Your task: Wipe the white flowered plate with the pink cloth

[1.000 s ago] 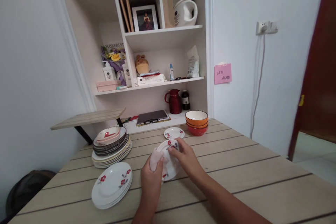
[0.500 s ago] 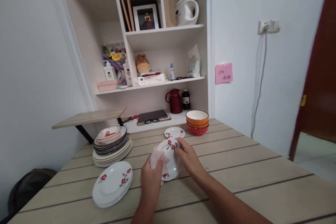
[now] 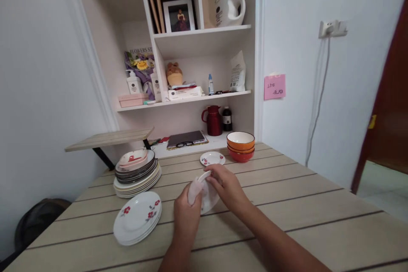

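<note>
- Over the middle of the table (image 3: 318,212), here's the small white plate (image 3: 210,199), tilted up between two hands, its lower edge near the boards; whether it touches them, I can't tell.
- Left hand (image 3: 187,206): fingers bunched around a pale cloth (image 3: 194,190), pressing it to the plate's near-left side. Right hand (image 3: 225,183): thumb and fingers pinching the upper rim, a firm hold by the look of it.
- It reads as wiping, so the advice: let the right hand carry the plate, keep the cloth flat between left fingers and china, follow the rim round, and turn the plate in short steps, never loosening both grips together. Smooth glaze could slip; staying low over the wood would soften a drop.
- Just left, the flowered plate stack (image 3: 135,221) sits close to the left forearm, so that elbow wants to stay tucked in.
- Behind it, the taller plate stack (image 3: 140,178), with a pink dish (image 3: 133,158) on top, stands beside the raised wooden stand (image 3: 110,138).
- Straight beyond the hands, one flowered saucer (image 3: 212,158) lies flat; the stacked bowls (image 3: 240,148) rise beside it, limiting reach forward. Nearer right, there's open tabletop.
</note>
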Demonstrator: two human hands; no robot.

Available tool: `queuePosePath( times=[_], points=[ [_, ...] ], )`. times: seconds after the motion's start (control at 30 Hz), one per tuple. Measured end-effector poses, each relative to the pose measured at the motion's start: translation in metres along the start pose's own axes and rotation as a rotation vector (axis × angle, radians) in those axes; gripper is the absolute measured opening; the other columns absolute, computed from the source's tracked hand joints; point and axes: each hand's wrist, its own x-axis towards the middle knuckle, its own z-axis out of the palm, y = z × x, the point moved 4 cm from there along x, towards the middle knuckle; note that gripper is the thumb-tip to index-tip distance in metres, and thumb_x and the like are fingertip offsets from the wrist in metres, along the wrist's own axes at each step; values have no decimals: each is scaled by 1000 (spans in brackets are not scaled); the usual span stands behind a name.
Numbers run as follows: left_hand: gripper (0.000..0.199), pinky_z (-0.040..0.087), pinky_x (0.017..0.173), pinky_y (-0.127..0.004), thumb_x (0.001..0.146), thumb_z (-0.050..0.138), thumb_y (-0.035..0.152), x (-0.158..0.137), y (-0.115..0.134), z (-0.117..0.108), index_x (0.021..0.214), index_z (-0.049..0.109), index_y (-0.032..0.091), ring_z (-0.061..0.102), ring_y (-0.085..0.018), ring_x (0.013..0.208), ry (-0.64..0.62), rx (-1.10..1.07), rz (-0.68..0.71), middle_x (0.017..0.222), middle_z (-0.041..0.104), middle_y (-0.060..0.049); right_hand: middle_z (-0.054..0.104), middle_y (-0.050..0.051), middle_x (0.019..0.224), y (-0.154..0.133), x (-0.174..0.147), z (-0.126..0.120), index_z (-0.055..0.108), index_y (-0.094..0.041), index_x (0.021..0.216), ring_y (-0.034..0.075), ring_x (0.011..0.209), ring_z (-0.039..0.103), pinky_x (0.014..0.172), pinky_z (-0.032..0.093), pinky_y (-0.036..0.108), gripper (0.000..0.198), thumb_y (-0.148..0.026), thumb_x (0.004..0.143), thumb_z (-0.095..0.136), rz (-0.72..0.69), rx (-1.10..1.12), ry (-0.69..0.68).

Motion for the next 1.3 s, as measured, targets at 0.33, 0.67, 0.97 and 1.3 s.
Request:
queuePosePath(
  times=[0.33,0.67,0.97,1.3],
  points=[
    [55,47,95,-40,66,47,-1,-2,2,-4,109,70,23,65,-26,101,-50,384,501,107,73,-7,70,4,99,-3,-1,4,67,-28,98,22,84,61,69,38,29,26,-11,86,52,-62,-398,-203],
    [39,39,101,-47,73,70,23,-3,12,2,111,66,22,62,-29,103,-65,434,502,106,71,-9,69,5,95,3,-1,3,66,-25,94,22,86,60,70,38,29,21,-14,87,50,-59,-375,-160],
    [19,40,100,-49,80,65,27,1,13,-4,98,70,22,66,-26,92,31,368,509,94,75,-7,69,5,92,-6,-4,2,66,-25,94,21,85,61,71,42,28,18,-19,93,48,-147,-330,-116],
    [31,52,76,-29,70,73,34,8,0,0,96,70,17,66,-20,80,-14,-69,34,87,73,-5,70,3,83,1,-2,5,66,-23,88,19,77,62,70,43,27,15,-22,89,52,-58,72,-108]
  ],
)
